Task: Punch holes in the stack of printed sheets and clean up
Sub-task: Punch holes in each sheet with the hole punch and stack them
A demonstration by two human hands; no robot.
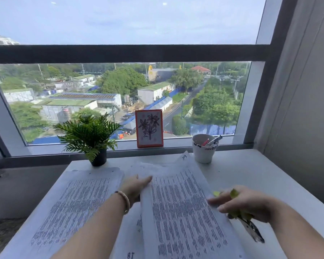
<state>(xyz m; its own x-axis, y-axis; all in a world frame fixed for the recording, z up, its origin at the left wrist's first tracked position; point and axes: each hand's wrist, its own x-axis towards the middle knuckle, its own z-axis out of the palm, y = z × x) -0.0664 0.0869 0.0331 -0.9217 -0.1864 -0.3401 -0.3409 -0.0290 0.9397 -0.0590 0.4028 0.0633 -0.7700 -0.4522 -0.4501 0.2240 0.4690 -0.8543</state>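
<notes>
White desk (pixel 251 176) sits against a wide window (pixel 120 90) overlooking rooftops and trees. On the sill side, at 11 o'clock from the desk centre: small potted fern (pixel 88 135). At 12 o'clock: orange-framed flower drawing (pixel 149 128), leaning upright against the glass. At 1 o'clock: white cup (pixel 204 149) holding pens.

Printed sheets lie in two groups. One stack (pixel 77 206) lies flat at 9 o'clock. A second sheaf (pixel 180 212) occupies the centre, its left edge lifted off the desk, loose pages fanned out beneath and behind it.

Left hand (pixel 134 186), beaded bracelet on the wrist, fingers straight, reaches under the raised left edge of the central sheaf. Right hand (pixel 245 202) at 3 o'clock, fingertips touching the sheaf's right edge; the rest of the hand curls round a yellow-green hole punch (pixel 238 214), whose dark metal end projects toward 5 o'clock. Motion blur here; exact finger placement cannot be resolved
</notes>
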